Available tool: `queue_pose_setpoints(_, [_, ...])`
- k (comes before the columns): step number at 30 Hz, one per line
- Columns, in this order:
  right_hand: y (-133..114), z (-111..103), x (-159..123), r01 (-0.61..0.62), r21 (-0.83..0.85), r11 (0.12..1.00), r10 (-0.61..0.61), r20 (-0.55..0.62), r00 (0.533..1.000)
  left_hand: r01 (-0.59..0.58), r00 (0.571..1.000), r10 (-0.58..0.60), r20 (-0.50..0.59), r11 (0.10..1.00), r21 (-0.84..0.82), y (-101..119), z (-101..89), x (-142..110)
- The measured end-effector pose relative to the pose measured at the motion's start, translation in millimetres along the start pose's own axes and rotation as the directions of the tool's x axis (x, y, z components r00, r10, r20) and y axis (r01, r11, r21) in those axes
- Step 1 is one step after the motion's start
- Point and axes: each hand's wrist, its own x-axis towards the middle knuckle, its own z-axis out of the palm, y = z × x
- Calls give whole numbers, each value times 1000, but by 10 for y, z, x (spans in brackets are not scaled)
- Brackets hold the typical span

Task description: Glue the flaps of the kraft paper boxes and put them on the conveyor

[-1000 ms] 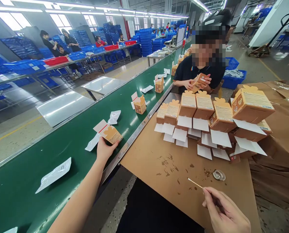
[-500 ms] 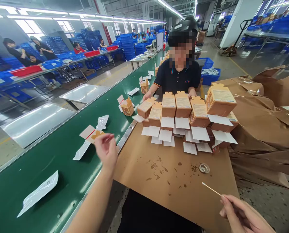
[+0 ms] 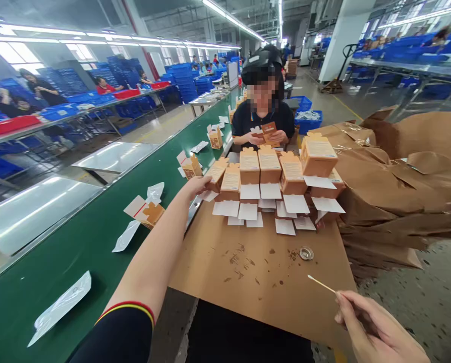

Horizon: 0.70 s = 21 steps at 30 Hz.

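Reaching over the brown cardboard tabletop (image 3: 248, 282), the open, flat left hand (image 3: 195, 185) stops just beside the tilted orange cardboard box (image 3: 218, 174), while the right hand (image 3: 377, 325) pinches a thin wooden swab (image 3: 321, 284), its long axis pointing up-left toward a small metal ring (image 3: 306, 253).

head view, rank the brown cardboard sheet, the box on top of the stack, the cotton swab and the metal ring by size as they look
1. Brown cardboard sheet
2. Cardboard box
3. Cotton swab and metal ring: too close to rank, since the swab looks longer but far thinner than the ring
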Motion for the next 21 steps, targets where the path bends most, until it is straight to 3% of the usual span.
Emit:
queue_pose_setpoints(4, [-60,61,226,97,11,995,-95,-87,992,19,997,-15,79,998,-55,-165,-370,-402])
queue_pose_setpoints(8, [28,270,448,226,-83,971,-233,-91,968,123,966,-47,252,948,-293,-775,-642,-1020])
queue_pose_setpoints(11, [186,434,537,257,-131,958,-259,0,966,155,966,-39,257,881,-447,-1294,-593,-1481])
queue_pose_setpoints(13, [283,517,565,255,-147,956,-248,63,967,165,970,-54,238,864,-476,-1505,-480,-1691])
queue_pose_setpoints(16, [370,575,595,268,-166,949,-254,100,962,185,966,-70,249,859,-478,-1595,-360,-1821])
queue_pose_setpoints(21, [276,478,592,284,-135,949,-283,32,959,184,959,-59,276,871,-456,-1664,-426,-1990])
